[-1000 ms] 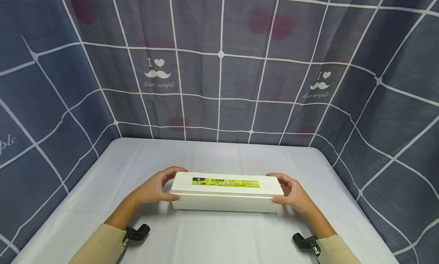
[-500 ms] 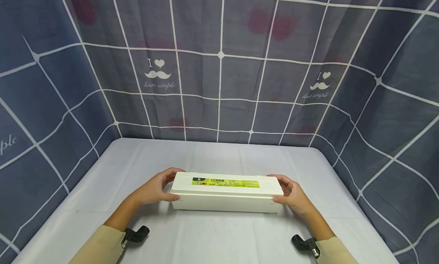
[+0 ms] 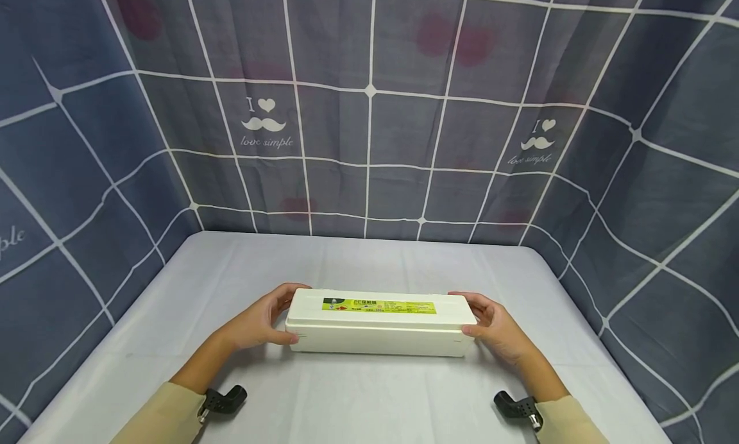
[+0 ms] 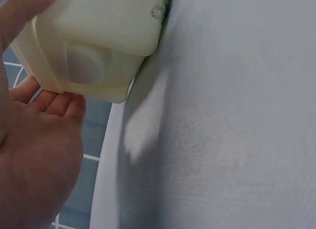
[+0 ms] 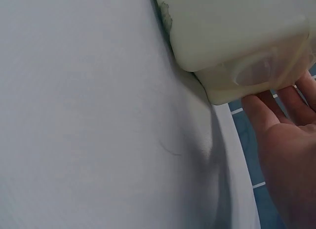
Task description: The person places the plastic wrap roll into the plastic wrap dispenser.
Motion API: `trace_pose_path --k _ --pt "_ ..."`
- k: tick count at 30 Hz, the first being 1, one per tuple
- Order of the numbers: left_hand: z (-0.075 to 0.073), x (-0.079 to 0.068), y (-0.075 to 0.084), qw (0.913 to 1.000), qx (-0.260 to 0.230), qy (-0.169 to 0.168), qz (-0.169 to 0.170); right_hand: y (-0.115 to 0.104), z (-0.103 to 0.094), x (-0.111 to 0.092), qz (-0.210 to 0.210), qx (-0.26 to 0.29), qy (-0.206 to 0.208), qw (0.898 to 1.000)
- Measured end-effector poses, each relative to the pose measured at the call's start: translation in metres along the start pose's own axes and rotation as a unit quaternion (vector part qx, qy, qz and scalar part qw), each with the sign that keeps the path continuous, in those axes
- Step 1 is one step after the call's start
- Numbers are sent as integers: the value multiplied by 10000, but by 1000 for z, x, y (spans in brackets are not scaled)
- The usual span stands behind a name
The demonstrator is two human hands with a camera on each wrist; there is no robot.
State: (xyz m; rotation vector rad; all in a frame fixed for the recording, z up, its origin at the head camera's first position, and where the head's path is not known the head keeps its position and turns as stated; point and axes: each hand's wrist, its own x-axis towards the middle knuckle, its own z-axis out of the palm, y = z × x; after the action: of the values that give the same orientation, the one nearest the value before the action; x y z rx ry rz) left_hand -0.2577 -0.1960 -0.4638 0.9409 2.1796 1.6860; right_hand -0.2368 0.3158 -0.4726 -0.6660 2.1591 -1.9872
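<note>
A long cream-white cling film box (image 3: 375, 341) lies lengthwise across the white-covered table, its lid down. On top is a yellow-green label (image 3: 378, 307). My left hand (image 3: 256, 319) holds the left end, thumb at the front and fingers toward the back. At the opposite end my right hand (image 3: 501, 328) grips in the same way. In the left wrist view, fingers of the left hand (image 4: 42, 155) touch the back edge of the box (image 4: 98, 21), whose end has a round recess. The right wrist view has the right hand (image 5: 291, 150) with fingertips against the box (image 5: 237, 31).
The white cloth (image 3: 369, 399) covers the table around the box. Dark blue-grey checked curtains (image 3: 404, 129) stand behind it and on both sides. A black wrist mount (image 3: 226, 400) sits at the left cuff and another mount (image 3: 514, 407) at the right.
The left thumb has slid slightly down the box's front, and the right thumb has shifted slightly outward and up. The box stays nearly where it was, lid down.
</note>
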Motion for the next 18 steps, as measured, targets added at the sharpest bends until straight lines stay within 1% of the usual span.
trace_pose_path --k 4,6,8,11,14,18 --pt "0 -1 -1 10000 67 -56 13 -1 -1 0 23 -5 -76 10000" --pt "0 -1 -1 9999 128 -60 1 1 -3 1 -69 12 -203 9998" --pt "0 -1 -1 9998 157 -62 -66 3 -5 1 -147 17 -349 9993" --pt "0 -1 -1 9996 208 -59 -180 5 -8 1 -228 -138 -509 9983" --pt "1 -2 -1 9995 229 -57 -208 6 -8 1 -205 -341 -524 9978" --pt "1 -2 -3 9997 233 -33 -98 5 -7 1 -138 -421 -485 9978"
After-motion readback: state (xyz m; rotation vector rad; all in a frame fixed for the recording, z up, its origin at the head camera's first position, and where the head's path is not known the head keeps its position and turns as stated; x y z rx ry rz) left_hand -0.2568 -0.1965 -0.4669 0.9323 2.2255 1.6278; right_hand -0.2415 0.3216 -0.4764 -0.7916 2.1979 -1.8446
